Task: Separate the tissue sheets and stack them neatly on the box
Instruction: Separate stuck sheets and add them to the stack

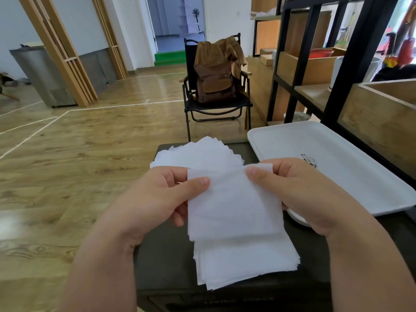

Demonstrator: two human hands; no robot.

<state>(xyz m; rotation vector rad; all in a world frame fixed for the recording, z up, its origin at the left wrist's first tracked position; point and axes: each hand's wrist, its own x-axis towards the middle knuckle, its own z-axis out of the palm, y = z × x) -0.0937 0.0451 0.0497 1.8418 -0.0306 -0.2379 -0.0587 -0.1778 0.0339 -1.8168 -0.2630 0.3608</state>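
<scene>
A: What is held?

B: A white square tissue sheet (231,203) is pinched at its left edge by the left hand (157,199) and at its upper right corner by the right hand (299,190).

A: And the rest?

B: A near white tissue pile (245,264) and a far fanned tissue stack (198,154) lie on the dark flat-topped box (166,262). A white plastic tray (337,167) sits at the right, perhaps overlapping the box.
</scene>
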